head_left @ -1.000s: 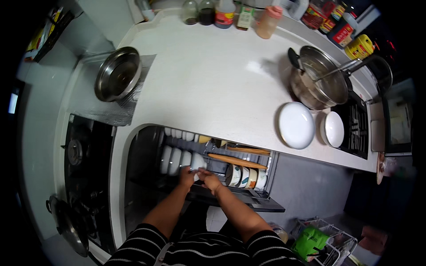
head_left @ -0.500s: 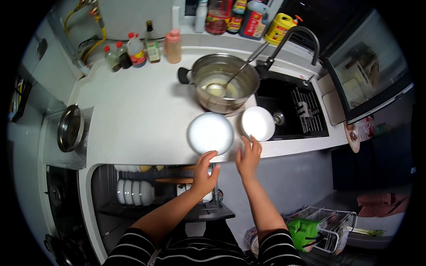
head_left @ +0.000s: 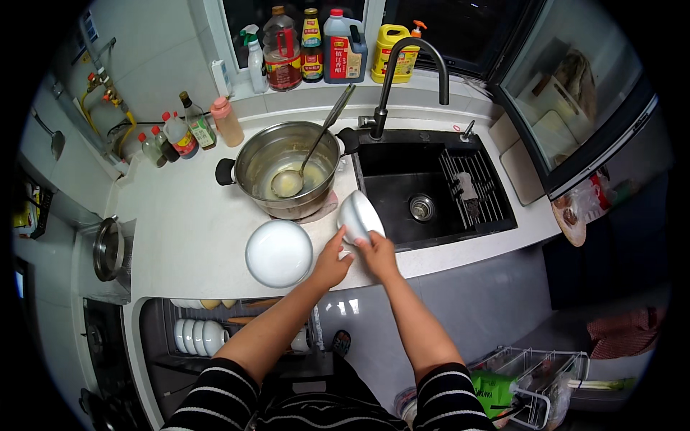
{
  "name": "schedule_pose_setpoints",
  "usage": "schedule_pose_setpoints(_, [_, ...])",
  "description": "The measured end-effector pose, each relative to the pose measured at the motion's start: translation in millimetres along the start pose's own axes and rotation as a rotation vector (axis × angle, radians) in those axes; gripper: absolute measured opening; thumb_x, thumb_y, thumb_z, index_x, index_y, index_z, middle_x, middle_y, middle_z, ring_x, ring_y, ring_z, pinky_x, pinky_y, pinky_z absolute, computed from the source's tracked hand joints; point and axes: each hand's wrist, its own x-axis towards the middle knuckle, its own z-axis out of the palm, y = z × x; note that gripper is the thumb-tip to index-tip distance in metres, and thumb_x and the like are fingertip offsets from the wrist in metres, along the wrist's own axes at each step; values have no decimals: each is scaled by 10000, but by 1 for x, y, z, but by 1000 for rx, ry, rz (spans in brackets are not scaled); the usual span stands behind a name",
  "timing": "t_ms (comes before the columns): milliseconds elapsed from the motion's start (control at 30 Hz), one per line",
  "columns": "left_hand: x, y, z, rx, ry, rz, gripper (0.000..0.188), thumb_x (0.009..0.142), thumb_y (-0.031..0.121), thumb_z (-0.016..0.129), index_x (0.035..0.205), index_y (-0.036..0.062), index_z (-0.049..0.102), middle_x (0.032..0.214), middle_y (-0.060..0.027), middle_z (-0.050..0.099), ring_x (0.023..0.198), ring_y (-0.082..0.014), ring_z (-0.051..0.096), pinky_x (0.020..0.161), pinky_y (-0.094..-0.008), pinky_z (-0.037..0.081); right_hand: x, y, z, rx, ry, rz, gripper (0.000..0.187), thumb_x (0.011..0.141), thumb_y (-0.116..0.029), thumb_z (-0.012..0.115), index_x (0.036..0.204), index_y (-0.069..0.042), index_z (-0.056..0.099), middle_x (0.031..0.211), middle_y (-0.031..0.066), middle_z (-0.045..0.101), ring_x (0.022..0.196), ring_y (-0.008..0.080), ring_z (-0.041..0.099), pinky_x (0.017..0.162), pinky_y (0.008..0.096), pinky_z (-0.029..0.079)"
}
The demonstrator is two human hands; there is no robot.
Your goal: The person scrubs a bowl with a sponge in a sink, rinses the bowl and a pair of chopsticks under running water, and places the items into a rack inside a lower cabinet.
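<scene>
A white bowl (head_left: pixel 357 217) is tilted on its side above the counter by the sink. My right hand (head_left: pixel 378 256) is closed on its near rim, thumb toward me. My left hand (head_left: pixel 331 264) is closed against the bowl's left wall with the fingertips; part of its grip is hidden. Left of my hands, a round white dish (head_left: pixel 279 253) lies on the counter. Behind it stands a large steel pot (head_left: pixel 262 161) with black handles and a little pale liquid inside. A metal ladle (head_left: pixel 287 183) rests in the pot, its handle leaning over the far right rim.
On the right is a black sink (head_left: pixel 388 190) with a rack and tall faucet (head_left: pixel 392 79). Sauce bottles (head_left: pixel 180 133) line the back left; jugs (head_left: pixel 345 50) stand on the sill. Below the counter, an open drawer (head_left: pixel 201 336) holds bowls. A wire cart (head_left: pixel 535 359) stands lower right.
Both hands have closed on the bowl, which was standing upright on the counter and is now tilted. The view has shifted, so the pot and dish appear farther left.
</scene>
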Motion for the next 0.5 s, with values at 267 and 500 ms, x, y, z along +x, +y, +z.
schedule_pose_setpoints(267, [15,34,36,143,-47,217,697,803,89,584,1399,67,224,1394,-191,316,1271,-314,343,1015,-339,315,24,1,-85,1327,109,200,317,922,-162,475,1194,-12,413,1167,168,512,1014,340,560,739,507,547])
schedule_pose_setpoints(500, [9,34,47,159,-54,215,680,812,120,581,1392,49,232,1388,-204,320,1277,-317,331,1045,-343,279,19,8,-113,1507,119,193,430,911,-186,497,1275,-21,339,1323,172,382,1196,387,410,887,622,417])
